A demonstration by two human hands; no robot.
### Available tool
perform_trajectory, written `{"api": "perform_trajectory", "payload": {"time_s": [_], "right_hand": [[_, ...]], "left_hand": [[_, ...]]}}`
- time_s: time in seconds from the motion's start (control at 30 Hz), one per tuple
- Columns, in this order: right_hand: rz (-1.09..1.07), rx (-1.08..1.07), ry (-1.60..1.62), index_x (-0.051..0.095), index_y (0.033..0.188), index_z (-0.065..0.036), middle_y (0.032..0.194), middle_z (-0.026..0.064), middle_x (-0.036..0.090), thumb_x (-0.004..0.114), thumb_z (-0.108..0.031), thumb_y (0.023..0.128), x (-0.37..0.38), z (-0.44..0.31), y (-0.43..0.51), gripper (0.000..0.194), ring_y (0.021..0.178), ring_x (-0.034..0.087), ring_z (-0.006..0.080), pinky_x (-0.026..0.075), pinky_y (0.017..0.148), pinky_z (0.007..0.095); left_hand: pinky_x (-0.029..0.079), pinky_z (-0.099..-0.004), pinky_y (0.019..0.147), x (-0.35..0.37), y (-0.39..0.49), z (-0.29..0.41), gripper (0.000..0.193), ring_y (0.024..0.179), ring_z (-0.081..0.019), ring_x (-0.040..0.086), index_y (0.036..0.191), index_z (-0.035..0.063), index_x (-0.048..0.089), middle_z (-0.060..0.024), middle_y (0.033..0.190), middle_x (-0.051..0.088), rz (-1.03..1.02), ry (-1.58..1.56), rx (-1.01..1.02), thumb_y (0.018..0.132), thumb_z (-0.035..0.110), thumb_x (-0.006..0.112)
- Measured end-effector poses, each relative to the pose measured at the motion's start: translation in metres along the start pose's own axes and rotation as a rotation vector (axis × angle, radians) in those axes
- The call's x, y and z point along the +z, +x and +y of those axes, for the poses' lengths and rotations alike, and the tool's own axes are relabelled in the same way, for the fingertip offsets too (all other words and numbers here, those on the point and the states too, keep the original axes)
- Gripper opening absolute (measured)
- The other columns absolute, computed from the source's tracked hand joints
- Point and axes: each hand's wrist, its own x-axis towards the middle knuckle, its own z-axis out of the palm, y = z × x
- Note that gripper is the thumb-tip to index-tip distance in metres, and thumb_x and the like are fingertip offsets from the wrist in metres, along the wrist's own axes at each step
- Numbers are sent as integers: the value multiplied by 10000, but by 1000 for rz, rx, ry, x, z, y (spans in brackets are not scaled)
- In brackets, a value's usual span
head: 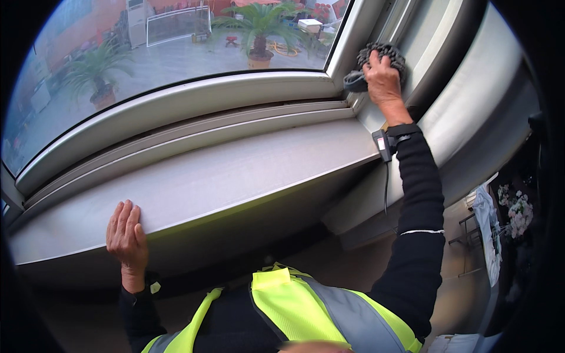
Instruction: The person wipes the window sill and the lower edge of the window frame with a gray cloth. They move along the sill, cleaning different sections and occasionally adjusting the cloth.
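My right hand (383, 79) is shut on a grey shaggy cleaning cloth (395, 57), pressed to the side of the white window frame (340, 66) at the upper right. Part of the cloth hangs out to the left of the fingers. A small dark device (382, 144) with a cable is strapped at my right wrist. At the lower left my left hand (126, 234) rests on the front edge of the pale windowsill (247, 163), fingers together and nearly straight, holding nothing.
The window pane (176, 48) shows potted palms and a framed panel outside. A sliding track (190, 125) runs between the window and the sill. A rounded pale surface (468, 106) stands right of my right arm. Pink and white flowers (518, 214) are at the far right.
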Motion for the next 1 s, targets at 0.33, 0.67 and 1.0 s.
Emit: {"api": "perform_trajectory", "payload": {"time_s": [0.33, 0.67, 1.0], "right_hand": [[-492, 149, 830, 698, 906, -226, 903, 72, 634, 576, -37, 716, -21, -28, -30, 294, 904, 607, 279, 494, 759, 384], [-582, 115, 692, 407, 1342, -263, 1166, 135, 595, 521, 36, 729, -29, -54, -35, 691, 1020, 582, 321, 506, 840, 404], [-762, 283, 1060, 520, 1109, -50, 1010, 233, 622, 544, -97, 682, 36, -43, -17, 431, 1010, 552, 428, 443, 829, 416]], "left_hand": [[485, -404, 880, 4, -4, -5, 337, 1035, -315, 620, 970, 30, 686, -135, 1045, 669, 52, 1, 3, 957, 241, 425], [481, -413, 891, 0, 1, -5, 350, 1040, -326, 614, 998, 28, 673, -145, 1045, 663, 49, -6, 33, 958, 272, 425], [431, -402, 945, -84, -53, -143, 235, 1116, -302, 567, 1024, -5, 650, -143, 1066, 644, 15, 176, -187, 958, 136, 474]]}}
